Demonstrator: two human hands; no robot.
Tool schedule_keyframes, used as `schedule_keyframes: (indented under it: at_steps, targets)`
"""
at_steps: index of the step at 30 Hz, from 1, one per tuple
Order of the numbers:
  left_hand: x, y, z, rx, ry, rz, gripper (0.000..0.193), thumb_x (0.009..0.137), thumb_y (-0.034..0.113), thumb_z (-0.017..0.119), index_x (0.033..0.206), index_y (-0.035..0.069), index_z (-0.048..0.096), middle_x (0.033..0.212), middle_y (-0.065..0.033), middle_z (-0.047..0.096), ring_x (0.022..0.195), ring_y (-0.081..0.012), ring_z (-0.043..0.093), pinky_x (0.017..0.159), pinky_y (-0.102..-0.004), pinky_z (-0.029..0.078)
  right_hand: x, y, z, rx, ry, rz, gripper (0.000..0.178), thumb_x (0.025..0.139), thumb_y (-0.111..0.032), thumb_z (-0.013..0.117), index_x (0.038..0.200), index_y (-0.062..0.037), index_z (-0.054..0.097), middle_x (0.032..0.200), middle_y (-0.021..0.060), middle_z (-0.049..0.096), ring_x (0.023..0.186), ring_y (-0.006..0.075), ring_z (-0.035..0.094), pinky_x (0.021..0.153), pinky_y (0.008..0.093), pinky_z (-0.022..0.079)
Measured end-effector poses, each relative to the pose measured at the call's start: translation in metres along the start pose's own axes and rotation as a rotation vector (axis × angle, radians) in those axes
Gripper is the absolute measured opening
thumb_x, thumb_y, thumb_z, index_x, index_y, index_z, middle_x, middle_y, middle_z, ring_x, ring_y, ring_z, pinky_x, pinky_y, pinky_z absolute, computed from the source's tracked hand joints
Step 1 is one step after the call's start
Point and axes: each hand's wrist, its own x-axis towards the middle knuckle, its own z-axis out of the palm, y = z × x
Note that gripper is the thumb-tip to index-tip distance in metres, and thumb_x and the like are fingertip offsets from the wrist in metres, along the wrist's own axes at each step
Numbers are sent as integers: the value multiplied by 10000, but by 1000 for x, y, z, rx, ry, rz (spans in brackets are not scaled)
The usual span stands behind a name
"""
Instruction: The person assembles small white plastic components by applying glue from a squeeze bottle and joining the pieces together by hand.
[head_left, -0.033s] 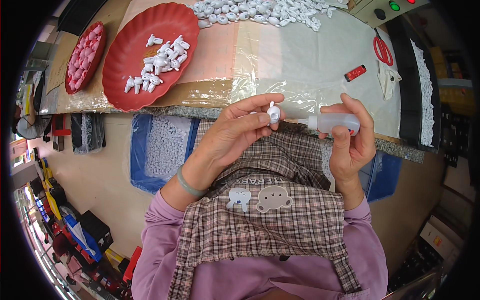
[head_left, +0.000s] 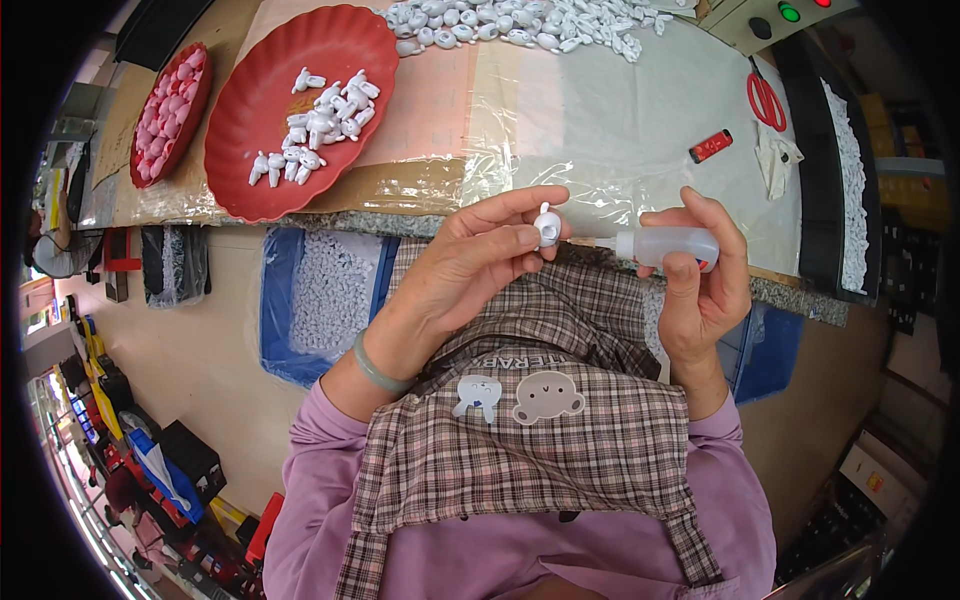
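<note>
Pinched between the thumb and fingers of my left hand (head_left: 470, 250) is a small white figurine piece (head_left: 548, 229) with a knob on top and a dark hollow in its side. My right hand (head_left: 703, 275) grips a translucent squeeze bottle (head_left: 665, 243) lying sideways, its thin nozzle pointing left at the piece. Tip and piece are close together; whether they touch I cannot tell. Both hands are above the table's near edge. Left of them on the table, a red scalloped plate (head_left: 235, 165) bears several white rabbit-like figurines (head_left: 325, 118).
Many white pieces (head_left: 500, 25) are heaped at the table's back. A red dish of pink pieces (head_left: 143, 172) stands far left. Red-handled scissors (head_left: 765, 103) and a small red object (head_left: 711, 147) lie at right. Below the table edge is a blue bin (head_left: 277, 300) of white pieces.
</note>
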Motion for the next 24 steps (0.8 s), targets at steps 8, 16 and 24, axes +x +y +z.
schedule_keyframes:
  at_steps: [8,16,24]
  targets:
    - [-1,1,0,-3,-12,-24,449,872,71,597,1301,-15,493,1046,-95,606,882,-124,577,738,-204,491,4,5,2,27,10,-94,373,922,-165,589,1215,53,514,913,163,650,613,105,571,531,200,462]
    - [0,-1,-3,-10,-33,-30,443,872,61,603,1295,-18,497,1055,-125,621,879,-144,588,710,-203,498,4,4,4,33,20,-92,367,917,-160,596,1203,57,521,903,166,653,606,105,570,534,200,462]
    - [-1,-2,-3,13,-42,-13,363,873,55,611,1225,-3,542,1047,-137,630,854,-162,603,703,-208,504,1,3,2,-5,38,-90,381,904,-177,619,1190,55,523,908,175,656,671,142,623,581,231,493]
